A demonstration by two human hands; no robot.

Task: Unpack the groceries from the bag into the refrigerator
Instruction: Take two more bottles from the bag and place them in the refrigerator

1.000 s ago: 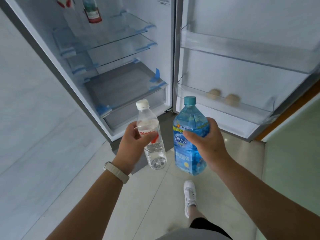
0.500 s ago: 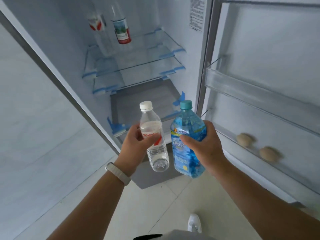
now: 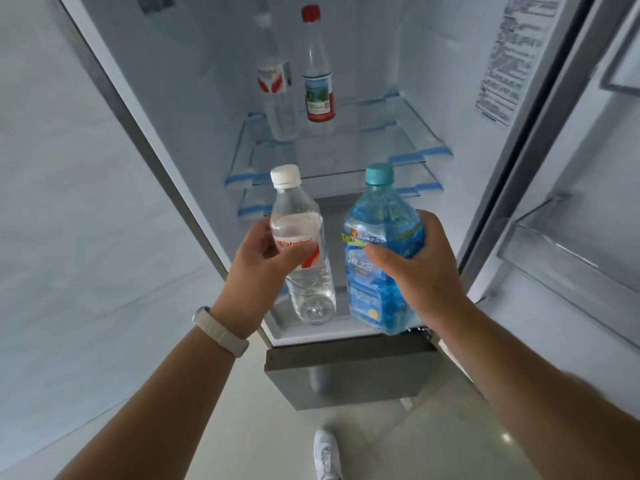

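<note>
Done: two bottles (image 3: pixel 301 74) already stand on the fridge's top shelf (image 3: pixel 408 133).
Left hand (image 3: pixel 258 268): wrapped around the clear bottle (image 3: pixel 301 251).
Right hand (image 3: pixel 419 271): wrapped around the blue bottle (image 3: pixel 381 251).
Left to do: shelve both — bag unseen.

Your left hand (image 3: pixel 258 268) covers part of the red-and-white label on the clear white-capped water bottle (image 3: pixel 300 251), so its lettering is unreadable. Your right hand (image 3: pixel 414 271) hides one side of the blue teal-capped bottle (image 3: pixel 379 244). The white printed sticker (image 3: pixel 507 57) (inside wall) is too small to read and cut off at the top.
</note>
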